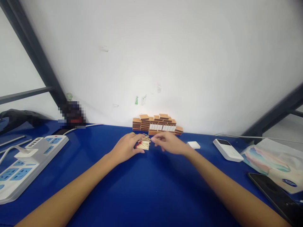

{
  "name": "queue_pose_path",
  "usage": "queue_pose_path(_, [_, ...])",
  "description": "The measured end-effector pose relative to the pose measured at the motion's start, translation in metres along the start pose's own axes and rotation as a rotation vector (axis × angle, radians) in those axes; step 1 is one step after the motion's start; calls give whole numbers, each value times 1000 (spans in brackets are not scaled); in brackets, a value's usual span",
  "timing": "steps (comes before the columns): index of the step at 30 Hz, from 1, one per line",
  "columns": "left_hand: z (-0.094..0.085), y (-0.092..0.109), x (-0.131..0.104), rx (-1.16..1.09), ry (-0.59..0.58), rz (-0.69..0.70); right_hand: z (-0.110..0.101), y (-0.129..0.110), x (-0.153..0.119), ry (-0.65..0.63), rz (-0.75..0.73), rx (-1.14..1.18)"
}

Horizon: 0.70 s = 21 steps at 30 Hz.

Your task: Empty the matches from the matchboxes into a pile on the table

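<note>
Partly, the spread left hand [127,146] hides matches [144,145]; right hand [170,143] bent, pinch unclear.

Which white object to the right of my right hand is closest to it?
The small white block, just right of your right hand. The white device with the dark screen and the pastel-patterned packet both lie farther right.

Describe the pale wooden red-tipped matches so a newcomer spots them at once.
On the glossy blue tabletop, find the stack of brown-and-orange cardboard matchboxes by the white wall. In front of it, between the left hand and the right hand, is a bunch of pale wooden matches. Their red heads, toward the left hand, set them apart from the boxes behind.
</note>
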<state>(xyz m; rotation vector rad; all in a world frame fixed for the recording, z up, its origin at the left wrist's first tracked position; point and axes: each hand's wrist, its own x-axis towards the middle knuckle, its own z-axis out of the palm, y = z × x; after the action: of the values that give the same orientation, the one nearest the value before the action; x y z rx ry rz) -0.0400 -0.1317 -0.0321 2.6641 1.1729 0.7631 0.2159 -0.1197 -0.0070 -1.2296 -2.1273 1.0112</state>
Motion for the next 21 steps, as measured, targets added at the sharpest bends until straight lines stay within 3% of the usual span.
queue_pose_path(2, [2,-3,6,14,5,39,23,-4,14,-55,55,96])
queue_pose_path(4, [3,-9,14,34,2,42,33,-3,27,-33,90,133])
queue_pose_path(9, [6,-26,29,54,104,66,25,8,50,106,149,81])
queue_pose_path(16, [9,-23,11,174,140,49,32,20,48,235,-134,-301])
queue_pose_path(21, [19,-21,15,185,140,9,35,20,38,336,-268,-595])
